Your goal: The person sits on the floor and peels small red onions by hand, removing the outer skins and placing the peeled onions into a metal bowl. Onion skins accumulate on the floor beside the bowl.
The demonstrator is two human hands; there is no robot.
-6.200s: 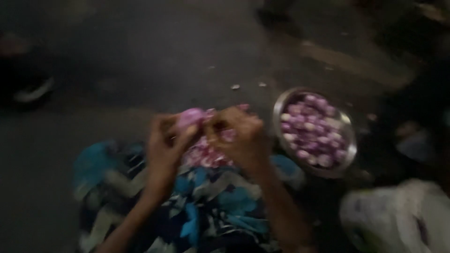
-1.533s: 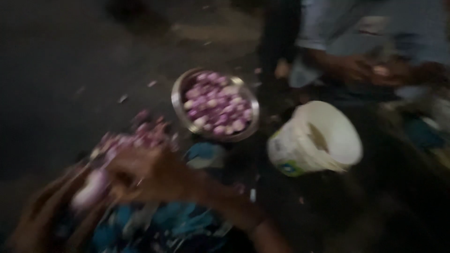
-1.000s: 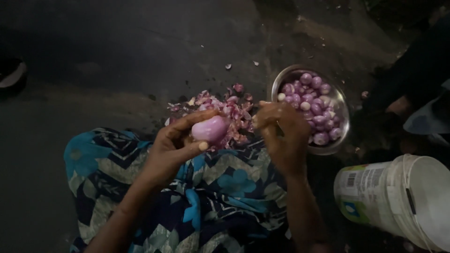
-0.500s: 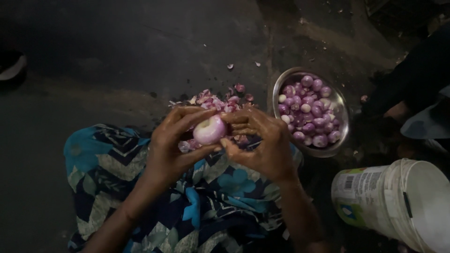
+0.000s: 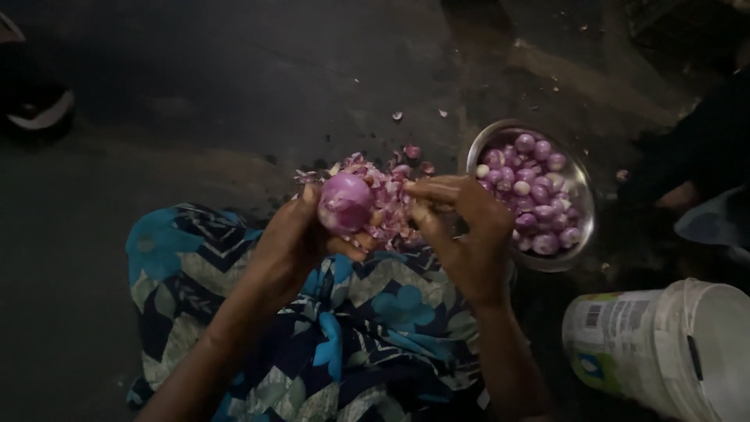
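Note:
My left hand (image 5: 293, 242) holds a round purple onion (image 5: 344, 203) up over my lap. My right hand (image 5: 461, 230) is just to the right of it, fingers curled and pinched together; whether it holds a strip of peel I cannot tell. Beneath the hands lies a heap of pink onion skins (image 5: 387, 205) on the edge of my blue patterned cloth (image 5: 336, 328). A steel bowl (image 5: 576, 242) of peeled onions (image 5: 535, 191) stands to the right of my right hand.
A white plastic bucket (image 5: 664, 348) lies at the lower right. Another person's dark clothing (image 5: 707, 156) is at the right edge. A sandal (image 5: 35, 109) sits at the far left on the dark floor (image 5: 195, 86). Loose peel bits (image 5: 418, 116) dot the ground.
The right hand has drawn slightly away from the onion, to the right. My left hand keeps the onion raised in the same place.

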